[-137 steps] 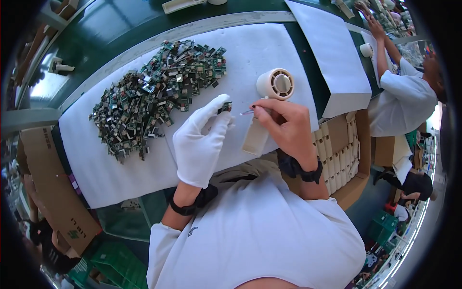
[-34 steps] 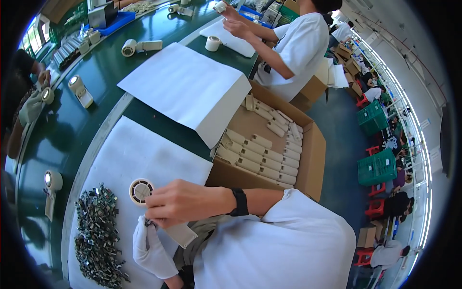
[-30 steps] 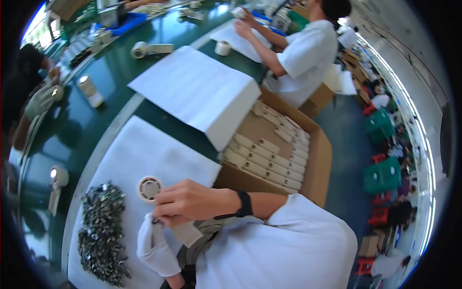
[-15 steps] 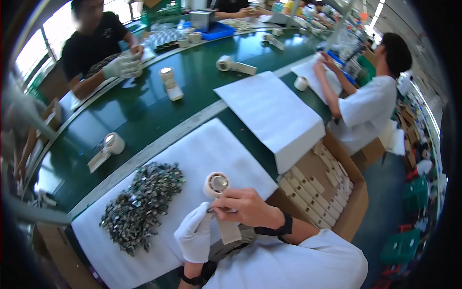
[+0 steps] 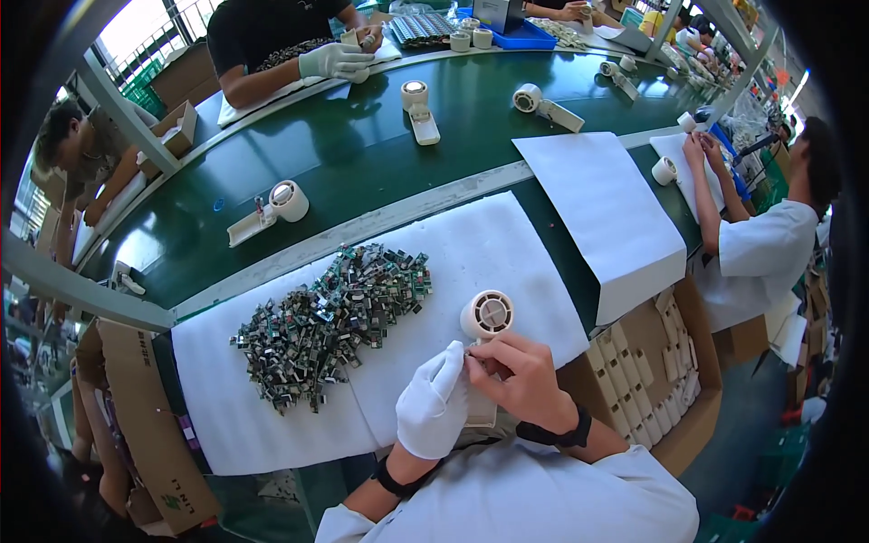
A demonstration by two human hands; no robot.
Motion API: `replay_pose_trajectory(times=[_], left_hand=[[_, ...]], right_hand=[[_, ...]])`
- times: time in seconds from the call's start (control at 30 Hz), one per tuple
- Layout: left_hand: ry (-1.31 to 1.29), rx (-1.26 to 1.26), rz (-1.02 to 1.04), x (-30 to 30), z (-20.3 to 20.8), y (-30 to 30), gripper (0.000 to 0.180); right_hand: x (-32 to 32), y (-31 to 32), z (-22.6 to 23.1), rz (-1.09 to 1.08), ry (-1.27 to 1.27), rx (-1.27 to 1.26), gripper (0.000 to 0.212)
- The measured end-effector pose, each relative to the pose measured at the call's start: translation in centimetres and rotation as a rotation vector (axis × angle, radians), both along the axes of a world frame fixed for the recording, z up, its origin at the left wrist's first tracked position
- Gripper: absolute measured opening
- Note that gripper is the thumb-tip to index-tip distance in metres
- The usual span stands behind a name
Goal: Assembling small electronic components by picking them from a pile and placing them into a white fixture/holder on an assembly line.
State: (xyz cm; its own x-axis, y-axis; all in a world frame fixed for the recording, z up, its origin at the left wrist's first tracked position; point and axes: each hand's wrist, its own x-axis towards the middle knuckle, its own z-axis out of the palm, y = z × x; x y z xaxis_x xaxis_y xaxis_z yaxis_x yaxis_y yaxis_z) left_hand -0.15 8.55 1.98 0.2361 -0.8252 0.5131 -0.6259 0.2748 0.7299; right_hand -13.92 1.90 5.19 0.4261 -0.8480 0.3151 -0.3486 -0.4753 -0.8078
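Note:
My left hand (image 5: 431, 404), in a white glove, and my bare right hand (image 5: 523, 373) meet over the front of the white mat. Their fingertips pinch together at one spot; whatever sits between them is too small and covered to make out. Just beyond the fingertips lies a small white handheld fan (image 5: 489, 313), its round grille facing up. Its pale, flat handle part (image 5: 482, 413) runs beneath my hands and is partly hidden. To the left, a heap of small green circuit boards (image 5: 330, 321) covers much of the mat (image 5: 516, 244).
Beyond the mat runs a green conveyor (image 5: 335, 181) carrying several opened fans. At right, an open carton (image 5: 701, 407) holds rows of cream casings, beside a white sheet (image 5: 602, 208). Co-workers sit across the belt and at the right. A cardboard box (image 5: 149, 425) stands at left.
The view has swung left, so everything sits further right in the picture. My hands stay pinched together by the fan, and the heap of boards looks unchanged.

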Motion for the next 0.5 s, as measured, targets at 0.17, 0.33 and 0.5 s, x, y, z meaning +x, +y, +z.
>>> replay_pose_trajectory(times=[0.17, 0.33, 0.5], left_hand=[[-0.086, 0.01, -0.055, -0.1, 0.3, 0.3, 0.047], [-0.076, 0.018, -0.002, -0.2, 0.4, -0.8, 0.037], [-0.287, 0.02, 0.158, 2.0, 2.6, -1.1, 0.03]], right_hand=[[0.1, 0.2, -0.1, -0.032, -0.038, 0.014, 0.011], [-0.1, -0.5, -0.6, -0.091, 0.0, 0.003, 0.009], [-2.3, -3.0, 1.5, -0.097, 0.147, -0.335, 0.033]])
